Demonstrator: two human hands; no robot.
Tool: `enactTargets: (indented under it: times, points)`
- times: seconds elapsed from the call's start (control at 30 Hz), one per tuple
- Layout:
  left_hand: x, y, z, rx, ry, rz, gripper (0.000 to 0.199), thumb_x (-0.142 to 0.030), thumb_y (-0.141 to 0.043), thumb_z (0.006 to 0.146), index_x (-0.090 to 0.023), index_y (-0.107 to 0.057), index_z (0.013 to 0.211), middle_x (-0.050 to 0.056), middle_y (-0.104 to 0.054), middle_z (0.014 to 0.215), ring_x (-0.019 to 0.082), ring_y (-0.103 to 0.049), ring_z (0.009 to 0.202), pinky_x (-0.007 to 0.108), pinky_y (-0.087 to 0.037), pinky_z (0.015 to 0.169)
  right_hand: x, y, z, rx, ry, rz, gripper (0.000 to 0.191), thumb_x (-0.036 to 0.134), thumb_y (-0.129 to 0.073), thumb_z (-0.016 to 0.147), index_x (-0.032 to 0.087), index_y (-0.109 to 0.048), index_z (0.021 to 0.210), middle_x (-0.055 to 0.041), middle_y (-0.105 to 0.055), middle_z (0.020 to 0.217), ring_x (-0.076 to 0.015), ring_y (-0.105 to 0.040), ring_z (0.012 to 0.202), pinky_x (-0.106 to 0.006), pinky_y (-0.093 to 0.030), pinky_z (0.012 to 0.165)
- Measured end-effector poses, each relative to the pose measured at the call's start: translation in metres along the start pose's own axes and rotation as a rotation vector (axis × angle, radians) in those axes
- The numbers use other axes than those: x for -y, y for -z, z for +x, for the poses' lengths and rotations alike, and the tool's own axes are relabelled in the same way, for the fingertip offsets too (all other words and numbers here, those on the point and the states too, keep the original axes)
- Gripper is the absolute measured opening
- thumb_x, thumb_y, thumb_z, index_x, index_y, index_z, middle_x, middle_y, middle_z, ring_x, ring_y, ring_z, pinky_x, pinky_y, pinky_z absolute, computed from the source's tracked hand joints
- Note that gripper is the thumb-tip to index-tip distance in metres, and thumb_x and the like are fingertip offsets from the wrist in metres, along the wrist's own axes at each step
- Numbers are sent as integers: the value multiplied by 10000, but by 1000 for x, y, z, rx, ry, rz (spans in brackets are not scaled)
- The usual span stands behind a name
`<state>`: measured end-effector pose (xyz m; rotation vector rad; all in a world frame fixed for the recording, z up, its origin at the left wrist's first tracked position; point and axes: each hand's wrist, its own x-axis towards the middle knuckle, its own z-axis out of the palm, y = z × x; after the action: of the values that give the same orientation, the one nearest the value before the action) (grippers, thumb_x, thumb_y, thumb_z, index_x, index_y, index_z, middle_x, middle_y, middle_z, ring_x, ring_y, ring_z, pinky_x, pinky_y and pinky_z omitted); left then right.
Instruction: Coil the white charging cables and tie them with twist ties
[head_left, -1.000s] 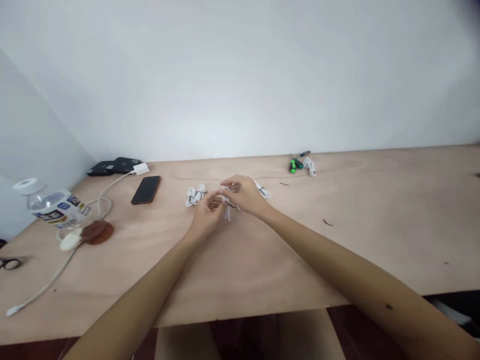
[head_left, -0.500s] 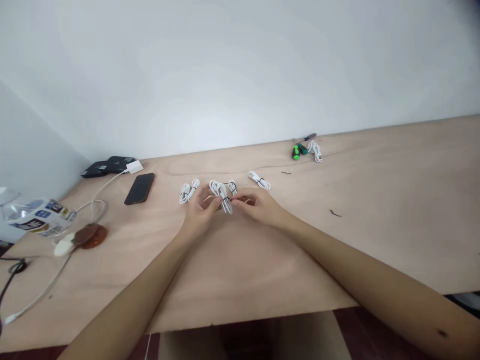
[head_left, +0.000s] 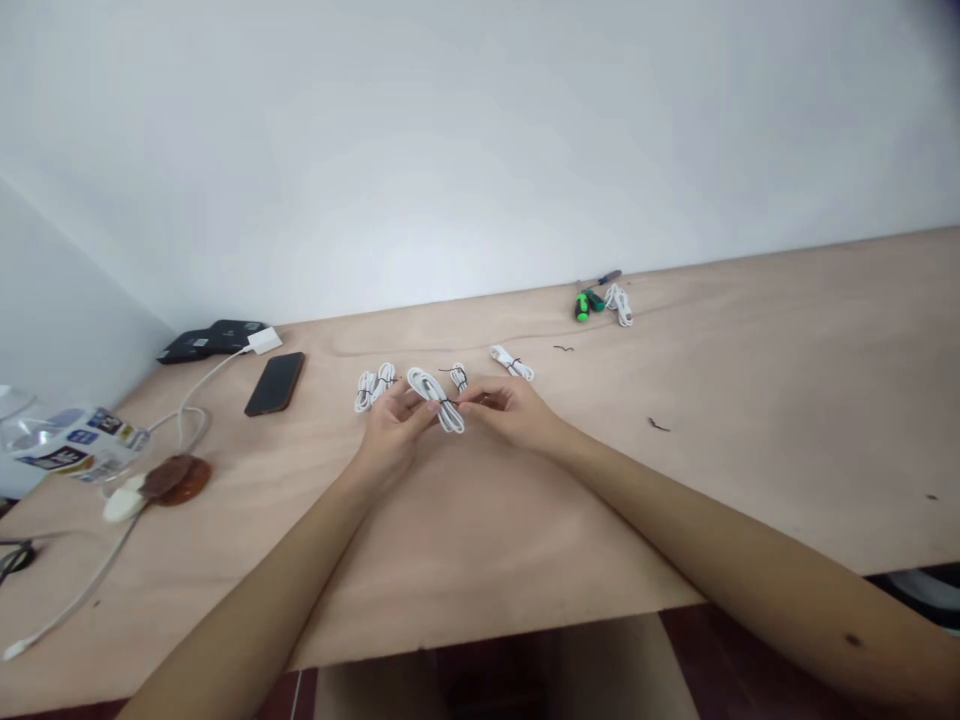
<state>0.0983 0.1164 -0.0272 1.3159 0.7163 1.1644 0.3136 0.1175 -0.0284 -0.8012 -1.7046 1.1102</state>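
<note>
A coiled white cable (head_left: 430, 388) is held above the table between my two hands, a dark twist tie (head_left: 448, 401) round its middle. My left hand (head_left: 397, 424) grips the coil from the left, thumb in front. The fingertips of my right hand (head_left: 511, 411) pinch the end of the twist tie at the coil's right side. Just behind my hands lie more tied white cables: a pair of bundles (head_left: 365, 391) to the left, a small bundle (head_left: 459, 377) between the hands, and another bundle (head_left: 512, 363) beyond my right hand.
Loose twist ties (head_left: 658, 425) lie to the right. Near the wall are green-handled screwdrivers (head_left: 582, 307) and a white cable (head_left: 619, 305). At left are a phone (head_left: 275, 384), black boxes (head_left: 237, 336), a white charger (head_left: 264, 341), a plastic bottle (head_left: 82, 440) and a brown round object (head_left: 180, 480).
The held cable coil has tilted, its lower end swinging toward the right. Both hands stay close together on it, and the whole view has shifted slightly.
</note>
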Motion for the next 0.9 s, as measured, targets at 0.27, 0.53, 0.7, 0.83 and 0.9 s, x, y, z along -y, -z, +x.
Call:
enactTargets:
  times: [0.27,0.53,0.7,0.83,0.9]
  points:
    - [-8,0,-2,156,60,3,374,-393,-849,870,-192,-709,1151,110,-760,1056,257,-737,969,370,-603,834,-2,6,0,-62,122,-130,207,416,-692,957,221,-758,948,-44,-718,884,-207,-624,830,-344,-498,772]
    - [-2,-1,-4,218,110,146,408,-443,-747,950,-210,-728,1285,133,-748,1233,274,-715,1052,361,-582,852,7,-1,-6,-80,301,-400,85,276,-634,967,239,-688,913,-40,-669,878,-220,-593,867,-384,-478,870]
    - [-3,-3,-7,402,250,217,477,-451,-786,916,-225,-731,1333,100,-791,1022,231,-735,847,347,-571,771,6,-2,-5,-132,312,-499,54,229,-648,921,235,-661,869,-47,-680,883,-241,-591,921,-442,-451,976]
    - [4,2,-7,375,280,258,628,-404,-891,812,-230,-707,1386,90,-809,970,239,-756,803,344,-571,727,-6,-2,1,-155,71,-167,140,335,-672,900,217,-665,826,-53,-722,914,-218,-647,872,-367,-531,828]
    - [8,4,-7,352,285,268,675,-373,-922,777,-228,-698,1397,81,-810,935,236,-757,773,339,-573,706,-11,-1,4,-181,-59,66,226,425,-670,912,205,-676,862,-61,-748,921,-204,-678,821,-343,-558,771]
